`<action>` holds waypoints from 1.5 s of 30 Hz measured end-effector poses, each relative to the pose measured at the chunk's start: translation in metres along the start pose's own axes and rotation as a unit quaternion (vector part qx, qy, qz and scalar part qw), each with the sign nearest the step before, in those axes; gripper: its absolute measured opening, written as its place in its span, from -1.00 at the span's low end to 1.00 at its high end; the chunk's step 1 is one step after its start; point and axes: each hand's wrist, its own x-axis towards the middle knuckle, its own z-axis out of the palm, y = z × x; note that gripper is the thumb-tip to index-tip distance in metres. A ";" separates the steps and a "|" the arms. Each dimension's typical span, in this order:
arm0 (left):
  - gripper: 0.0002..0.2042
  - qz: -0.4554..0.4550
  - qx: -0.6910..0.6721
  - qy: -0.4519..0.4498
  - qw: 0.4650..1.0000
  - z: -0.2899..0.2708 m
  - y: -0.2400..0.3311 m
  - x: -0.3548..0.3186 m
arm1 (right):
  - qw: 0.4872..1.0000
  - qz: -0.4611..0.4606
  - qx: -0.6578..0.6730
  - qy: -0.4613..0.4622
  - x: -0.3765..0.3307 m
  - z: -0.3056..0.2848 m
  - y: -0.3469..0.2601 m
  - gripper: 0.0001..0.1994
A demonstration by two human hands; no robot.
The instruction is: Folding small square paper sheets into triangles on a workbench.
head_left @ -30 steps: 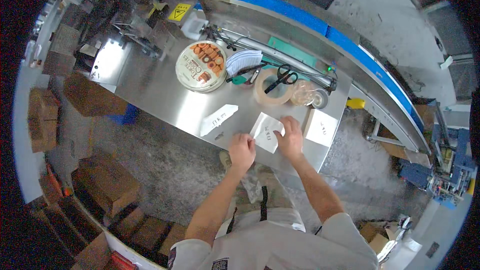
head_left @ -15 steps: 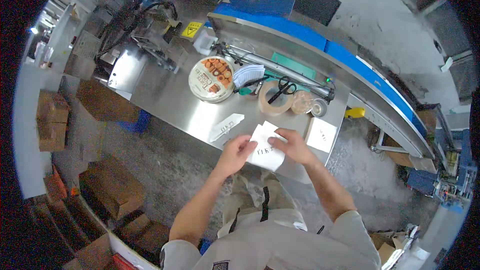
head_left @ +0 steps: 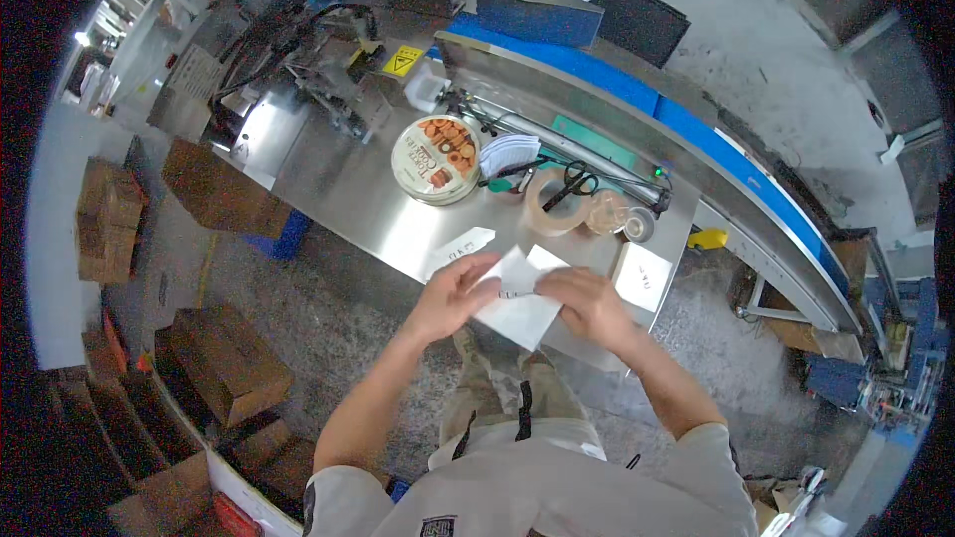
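Between my two hands, over the table's near edge, is a white folded paper piece (head_left: 519,318) with dark print. Its upper part now stands up in a point, and a pale layer shows behind it. My left hand (head_left: 450,300) grips the left side, thumb and fingers closed on it. My right hand (head_left: 589,306) holds the right side, its fingers bent over the edge and partly blurred. Just beyond my left hand lies a flat white printed piece with a pointed end (head_left: 466,247). To the right of my right hand sits a white box-like printed piece (head_left: 643,274).
On the steel table (head_left: 328,189) stand a round cookie tin (head_left: 436,160), a stack of white slips (head_left: 509,153), tape rolls (head_left: 553,215) and black-handled scissors (head_left: 579,177). A metal bar and blue-belted conveyor (head_left: 676,129) run behind. Cardboard boxes (head_left: 225,363) stand on the left floor.
The paper piece has been opened out and bent, its upper part now raised. My right hand has curled further over it, and my left hand has shifted slightly left. The view has shifted a little.
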 end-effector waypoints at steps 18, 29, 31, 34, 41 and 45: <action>-0.77 -0.014 -0.085 -0.022 0.996 -0.017 0.024 -0.027 | 0.844 0.287 0.454 0.004 0.006 -0.039 -0.024 -0.84; -0.53 0.049 0.120 0.017 0.991 -0.010 0.033 -0.026 | 0.899 0.215 0.376 -0.062 0.014 -0.054 -0.037 -0.80; -0.50 0.124 0.151 -0.015 0.981 -0.005 0.024 -0.014 | 0.927 0.175 0.312 -0.113 0.018 -0.054 -0.039 -0.76; -0.63 0.096 0.115 -0.168 0.974 0.019 0.042 -0.006 | 0.942 0.146 0.281 -0.115 0.022 -0.056 -0.043 -0.76; -0.74 -0.047 0.129 -0.180 0.974 0.019 0.046 -0.005 | 0.960 0.230 0.153 0.041 0.021 -0.049 -0.046 -0.62; -0.75 -0.030 0.014 -0.044 0.999 0.038 0.035 -0.004 | 0.890 0.254 0.370 0.074 -0.002 -0.004 -0.007 -0.48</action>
